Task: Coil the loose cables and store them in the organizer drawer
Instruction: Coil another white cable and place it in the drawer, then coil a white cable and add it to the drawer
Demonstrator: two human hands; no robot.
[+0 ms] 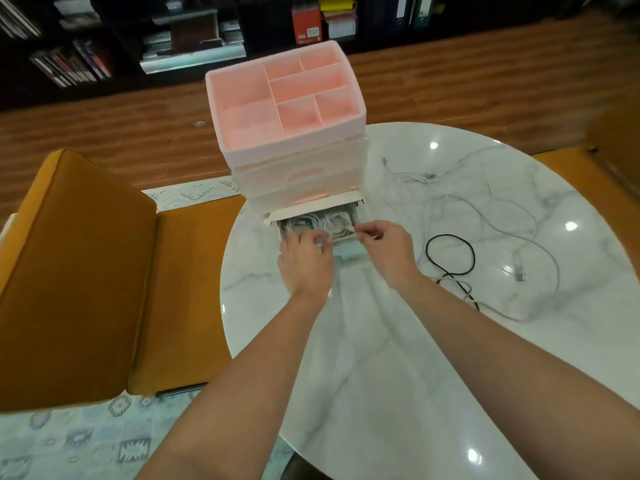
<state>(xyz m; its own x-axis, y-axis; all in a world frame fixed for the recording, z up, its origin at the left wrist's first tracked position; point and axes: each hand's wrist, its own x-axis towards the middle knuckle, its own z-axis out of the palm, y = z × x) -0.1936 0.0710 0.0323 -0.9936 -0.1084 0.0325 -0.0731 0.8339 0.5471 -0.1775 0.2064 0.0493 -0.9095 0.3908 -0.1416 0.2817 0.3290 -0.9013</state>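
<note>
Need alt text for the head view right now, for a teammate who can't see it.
Both hands reach into the open bottom drawer of a pink organizer, the left hand and right hand each pinching part of a white cable coil lying among stored cables. To the right, a black cable and loose white cables lie on the marble table.

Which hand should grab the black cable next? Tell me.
Right. The right hand is on the same side as the black cable; the left hand would have to cross over.
</note>
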